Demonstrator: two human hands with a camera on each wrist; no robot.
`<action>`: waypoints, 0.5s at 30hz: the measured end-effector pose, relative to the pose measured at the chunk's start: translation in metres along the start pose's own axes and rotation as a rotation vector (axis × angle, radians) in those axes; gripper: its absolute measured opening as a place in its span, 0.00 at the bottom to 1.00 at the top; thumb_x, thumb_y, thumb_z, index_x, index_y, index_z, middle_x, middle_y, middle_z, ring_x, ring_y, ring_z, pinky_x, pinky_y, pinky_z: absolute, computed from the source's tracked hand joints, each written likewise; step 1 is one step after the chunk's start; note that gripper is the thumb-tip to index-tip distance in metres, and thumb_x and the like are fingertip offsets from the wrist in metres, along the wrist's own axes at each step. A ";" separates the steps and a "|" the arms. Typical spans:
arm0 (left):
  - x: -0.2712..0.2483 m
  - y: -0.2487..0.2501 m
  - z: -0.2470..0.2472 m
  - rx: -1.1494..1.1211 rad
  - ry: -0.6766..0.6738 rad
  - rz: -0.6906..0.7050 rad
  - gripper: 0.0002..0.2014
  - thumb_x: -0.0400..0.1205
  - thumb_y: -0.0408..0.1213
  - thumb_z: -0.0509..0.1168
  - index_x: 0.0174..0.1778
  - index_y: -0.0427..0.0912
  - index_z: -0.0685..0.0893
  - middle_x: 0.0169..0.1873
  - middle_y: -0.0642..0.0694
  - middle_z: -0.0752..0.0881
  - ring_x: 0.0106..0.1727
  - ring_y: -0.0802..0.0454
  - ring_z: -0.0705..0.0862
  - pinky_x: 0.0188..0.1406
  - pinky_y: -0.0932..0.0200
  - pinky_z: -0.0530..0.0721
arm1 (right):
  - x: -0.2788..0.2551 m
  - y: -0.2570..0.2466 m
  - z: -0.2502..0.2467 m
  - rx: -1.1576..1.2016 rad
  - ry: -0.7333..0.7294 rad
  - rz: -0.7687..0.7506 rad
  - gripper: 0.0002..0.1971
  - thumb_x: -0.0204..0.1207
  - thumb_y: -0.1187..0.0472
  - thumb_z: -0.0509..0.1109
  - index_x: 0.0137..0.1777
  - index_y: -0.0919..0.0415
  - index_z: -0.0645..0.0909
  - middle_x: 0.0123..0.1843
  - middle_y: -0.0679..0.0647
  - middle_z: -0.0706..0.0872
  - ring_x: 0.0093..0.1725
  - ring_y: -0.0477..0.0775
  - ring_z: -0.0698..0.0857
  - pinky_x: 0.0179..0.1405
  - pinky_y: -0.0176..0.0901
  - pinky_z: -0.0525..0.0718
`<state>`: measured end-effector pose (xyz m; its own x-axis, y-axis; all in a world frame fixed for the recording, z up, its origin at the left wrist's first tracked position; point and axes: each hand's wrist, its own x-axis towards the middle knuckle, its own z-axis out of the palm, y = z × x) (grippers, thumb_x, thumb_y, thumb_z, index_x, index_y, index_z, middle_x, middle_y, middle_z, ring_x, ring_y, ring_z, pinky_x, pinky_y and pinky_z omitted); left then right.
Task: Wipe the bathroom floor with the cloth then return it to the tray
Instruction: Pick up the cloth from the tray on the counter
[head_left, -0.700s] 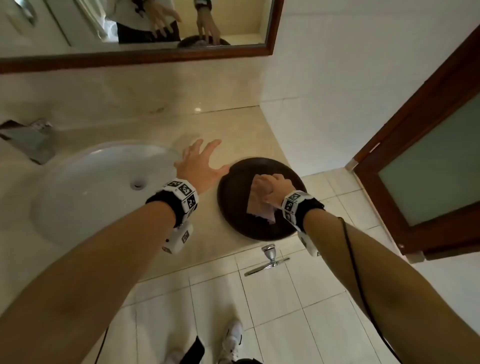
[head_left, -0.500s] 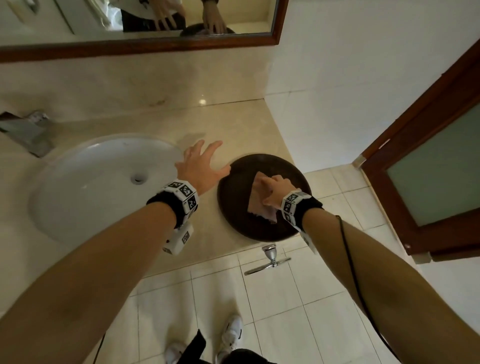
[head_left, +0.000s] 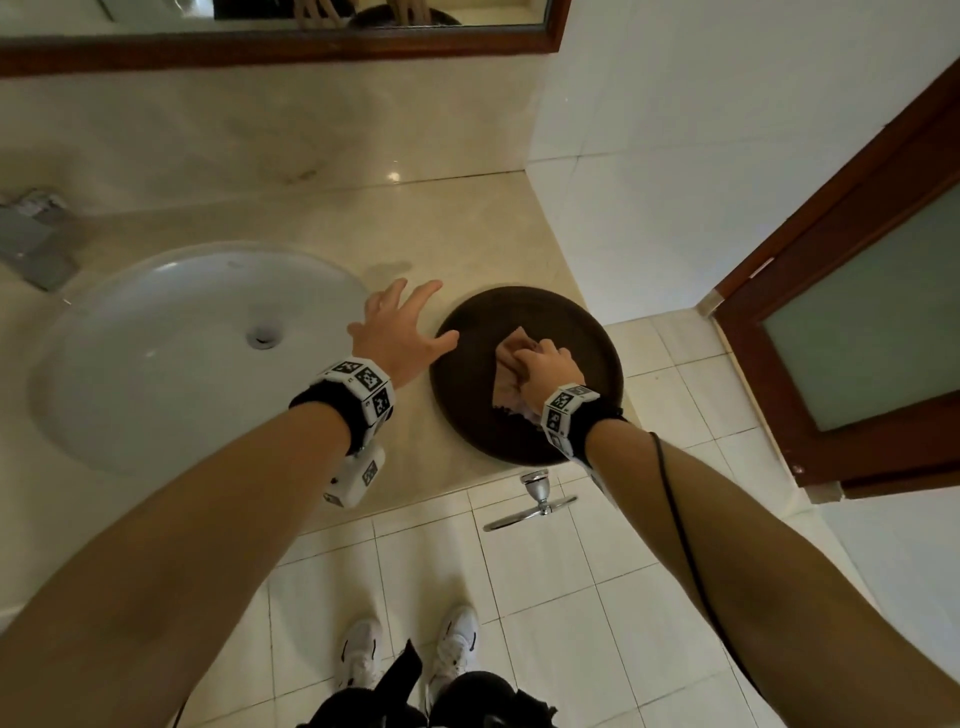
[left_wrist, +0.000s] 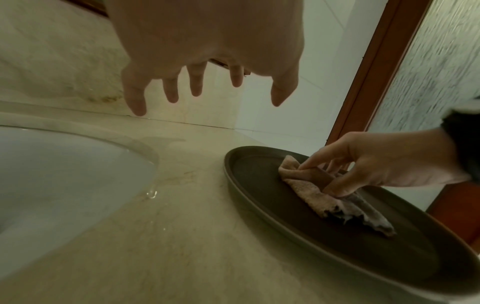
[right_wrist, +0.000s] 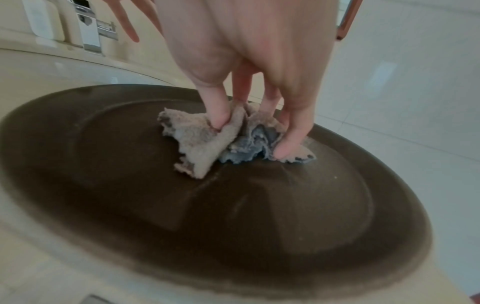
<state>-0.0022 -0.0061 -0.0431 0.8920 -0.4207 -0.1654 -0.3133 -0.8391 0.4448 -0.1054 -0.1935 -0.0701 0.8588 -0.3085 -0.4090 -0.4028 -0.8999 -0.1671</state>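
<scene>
Right hand (head_left: 546, 367) pinches the beige cloth (right_wrist: 205, 142), bunched at the centre of the round brown tray (head_left: 467, 395) on the desk (head_left: 311, 228). Left hand (head_left: 397, 332), fingers (left_wrist: 171, 90) spread, hovers at the tray's 9 o'clock, beside the white sink (head_left: 156, 353).

Both bare forearms reached forward and down from the person, each wrist banded with a black strap carrying black-and-white marker tiles. The left hand (head_left: 400, 332) was held palm down, its fingers (left_wrist: 170, 90) spread and nearly straight, the thumb out to the right, holding nothing. The right hand (head_left: 545, 366) was bent down at the wrist, its fingers (right_wrist: 218, 111) and thumb curled and pinching the cloth (right_wrist: 205, 142).
</scene>
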 end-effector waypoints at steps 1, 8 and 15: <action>-0.002 -0.001 0.000 -0.003 -0.004 0.014 0.35 0.77 0.62 0.64 0.81 0.66 0.61 0.84 0.48 0.58 0.83 0.41 0.56 0.72 0.28 0.64 | -0.003 -0.002 0.000 0.020 0.005 0.016 0.21 0.78 0.56 0.68 0.72 0.52 0.76 0.68 0.58 0.73 0.66 0.65 0.74 0.65 0.57 0.79; -0.007 -0.019 -0.020 -0.066 -0.023 0.052 0.35 0.76 0.61 0.65 0.80 0.67 0.62 0.85 0.48 0.58 0.84 0.41 0.55 0.73 0.28 0.62 | -0.013 -0.020 -0.016 0.213 0.069 0.136 0.23 0.79 0.63 0.62 0.73 0.45 0.75 0.64 0.57 0.77 0.64 0.65 0.79 0.60 0.50 0.77; -0.015 -0.019 -0.045 -0.169 -0.058 0.117 0.36 0.73 0.64 0.64 0.79 0.69 0.63 0.83 0.48 0.62 0.82 0.40 0.60 0.75 0.30 0.65 | -0.035 -0.046 -0.046 0.457 0.237 0.190 0.25 0.75 0.62 0.67 0.72 0.44 0.78 0.67 0.51 0.83 0.66 0.57 0.81 0.68 0.53 0.79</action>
<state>0.0046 0.0314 -0.0095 0.8312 -0.5347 -0.1521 -0.3500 -0.7160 0.6041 -0.1024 -0.1559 -0.0070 0.7841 -0.5612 -0.2650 -0.6088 -0.6126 -0.5042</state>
